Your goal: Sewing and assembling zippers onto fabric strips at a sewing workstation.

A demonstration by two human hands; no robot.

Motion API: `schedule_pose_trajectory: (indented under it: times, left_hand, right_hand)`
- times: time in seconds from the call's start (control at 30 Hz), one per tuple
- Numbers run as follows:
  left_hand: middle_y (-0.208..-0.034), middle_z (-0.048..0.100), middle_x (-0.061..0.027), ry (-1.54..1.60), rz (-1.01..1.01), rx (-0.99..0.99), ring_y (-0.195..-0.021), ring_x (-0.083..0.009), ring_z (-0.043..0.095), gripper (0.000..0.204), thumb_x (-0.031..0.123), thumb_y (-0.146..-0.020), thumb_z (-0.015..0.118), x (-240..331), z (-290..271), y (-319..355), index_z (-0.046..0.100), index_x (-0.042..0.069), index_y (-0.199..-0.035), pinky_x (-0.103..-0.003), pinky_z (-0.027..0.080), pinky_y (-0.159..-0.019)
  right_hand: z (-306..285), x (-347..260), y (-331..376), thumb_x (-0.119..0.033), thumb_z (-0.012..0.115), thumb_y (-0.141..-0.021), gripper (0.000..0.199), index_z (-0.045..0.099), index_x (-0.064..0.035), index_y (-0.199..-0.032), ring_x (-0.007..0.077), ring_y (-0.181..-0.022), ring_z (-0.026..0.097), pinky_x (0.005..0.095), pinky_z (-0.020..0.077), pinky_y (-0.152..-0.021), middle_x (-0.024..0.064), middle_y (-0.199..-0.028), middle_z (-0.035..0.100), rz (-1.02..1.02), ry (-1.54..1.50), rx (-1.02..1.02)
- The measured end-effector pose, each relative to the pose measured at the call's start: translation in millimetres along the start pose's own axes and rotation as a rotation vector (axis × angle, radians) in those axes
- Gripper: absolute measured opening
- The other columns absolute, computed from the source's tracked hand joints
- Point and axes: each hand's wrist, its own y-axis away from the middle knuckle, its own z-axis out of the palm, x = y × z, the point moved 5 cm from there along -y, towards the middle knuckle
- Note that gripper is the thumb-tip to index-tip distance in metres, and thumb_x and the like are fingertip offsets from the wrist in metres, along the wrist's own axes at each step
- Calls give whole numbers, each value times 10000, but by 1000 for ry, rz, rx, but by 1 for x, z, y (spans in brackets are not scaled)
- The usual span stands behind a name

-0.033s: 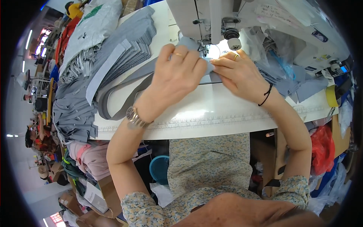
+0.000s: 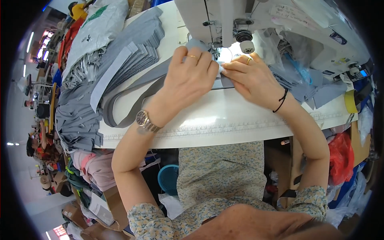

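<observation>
White counter [image 2: 236,104] beneath, left hand [image 2: 190,74] curls half-closed, grip hidden; right hand [image 2: 256,80] pinches grey fabric [image 2: 227,83], which uneven tugging could skew.

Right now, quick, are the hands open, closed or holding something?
Left hand: curled over grey cloth; whether it holds any cannot be told.
Right hand: half-bent, reaching the cloth; pinched or not cannot be told.

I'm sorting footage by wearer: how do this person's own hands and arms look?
The bare left hand wears a gold-coloured ring, with a metal-banded, dark-faced watch at the wrist. The right hand has a similar ring and a thin black cord bracelet at the wrist. Pale floral-print sleeves end above the elbows.
</observation>
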Motion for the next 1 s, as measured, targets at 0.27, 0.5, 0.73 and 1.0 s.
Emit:
schedule_pose_trajectory:
  times: [0.27,0.5,0.73,1.0]
  left_hand:
    - [-909,636,-33,109,20,1,-877,-219,607,240,86,-740,688,-10,23,15,686,69,-979,-432,440,-949]
    - [-800,586,-55,-137,56,75,-849,-216,569,188,103,-712,639,6,25,7,680,40,-884,-467,437,-893]
    - [-851,580,-75,-118,-9,8,-907,-244,559,213,99,-736,622,12,30,8,673,-6,-915,-489,412,-927]
    - [-929,618,-89,13,-51,53,-936,-242,585,247,81,-766,624,7,36,12,676,-9,-990,-456,418,-940]
  right_hand:
    - [1,0,2,-82,674,-798,241,702,-58,-1036,204,-1032,597,487,390,-1077,-4,-1071,624,14,35,-17]
    - [3,-1,3,-82,665,-805,222,693,-51,-1024,204,-989,607,500,382,-1095,-2,-1035,590,38,56,-18]
    - [1,-5,1,-65,662,-793,197,683,-50,-988,211,-981,606,485,374,-1106,9,-1007,582,25,71,6]
    - [1,-6,0,-48,655,-768,200,690,-36,-965,201,-949,603,451,385,-1085,18,-962,582,14,81,23]
